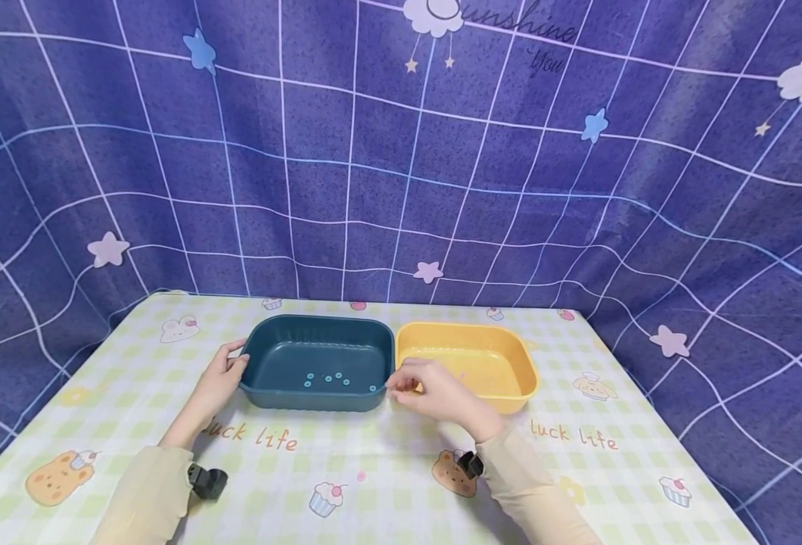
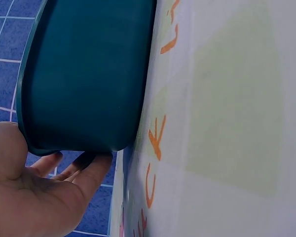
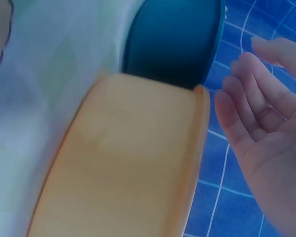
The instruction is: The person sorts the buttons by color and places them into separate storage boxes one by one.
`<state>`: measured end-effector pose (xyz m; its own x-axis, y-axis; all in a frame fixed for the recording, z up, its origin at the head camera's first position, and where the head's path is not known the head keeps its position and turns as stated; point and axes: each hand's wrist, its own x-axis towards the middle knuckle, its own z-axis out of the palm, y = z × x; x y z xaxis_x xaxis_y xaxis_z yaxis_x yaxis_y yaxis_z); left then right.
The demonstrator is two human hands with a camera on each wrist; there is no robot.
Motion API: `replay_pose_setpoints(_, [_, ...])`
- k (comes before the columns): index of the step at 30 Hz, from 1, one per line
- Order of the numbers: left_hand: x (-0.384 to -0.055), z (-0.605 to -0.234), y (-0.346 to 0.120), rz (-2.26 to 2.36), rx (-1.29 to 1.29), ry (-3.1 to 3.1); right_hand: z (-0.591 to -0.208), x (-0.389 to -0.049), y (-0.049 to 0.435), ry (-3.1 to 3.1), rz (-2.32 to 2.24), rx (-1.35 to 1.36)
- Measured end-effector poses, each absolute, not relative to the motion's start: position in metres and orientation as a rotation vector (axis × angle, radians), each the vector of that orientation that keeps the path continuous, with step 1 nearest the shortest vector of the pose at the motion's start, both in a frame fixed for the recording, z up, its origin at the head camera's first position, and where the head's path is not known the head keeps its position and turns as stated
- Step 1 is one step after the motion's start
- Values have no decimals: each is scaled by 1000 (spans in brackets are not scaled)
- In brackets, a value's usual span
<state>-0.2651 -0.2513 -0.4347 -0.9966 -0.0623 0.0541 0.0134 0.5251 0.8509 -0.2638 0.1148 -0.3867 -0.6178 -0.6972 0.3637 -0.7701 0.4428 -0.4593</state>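
Note:
My left hand point(image 1: 222, 372) holds the left end of the dark teal bin point(image 1: 319, 400), thumb at the rim and fingers along the outer end wall, as the left wrist view shows. Several small light-blue rings point(image 1: 328, 378) lie on its floor, one of them near the right end. Over the rims where the two bins meet hovers my right hand point(image 1: 435, 387), fingertips right at the teal bin's corner. Its fingers bend loosely in the right wrist view, with a gap between thumb and forefinger and nothing seen between them. Below that hand stands the yellow bin point(image 1: 510, 386), partly covered by it.
Both bins stand side by side on a checked, printed tablecloth point(image 1: 271, 484). A tiny pink spot point(image 1: 362, 476) shows on the cloth in front. Behind the table hangs a blue curtain point(image 1: 346, 189) with grid lines and stars. Each wrist carries a small black camera point(image 1: 208, 482).

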Motion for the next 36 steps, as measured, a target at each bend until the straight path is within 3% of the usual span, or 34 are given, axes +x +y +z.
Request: replay_pose_setpoints(36, [-266, -436, -253, -1458, 27, -2663, -408, -234, 75, -2578, 829, 1627])
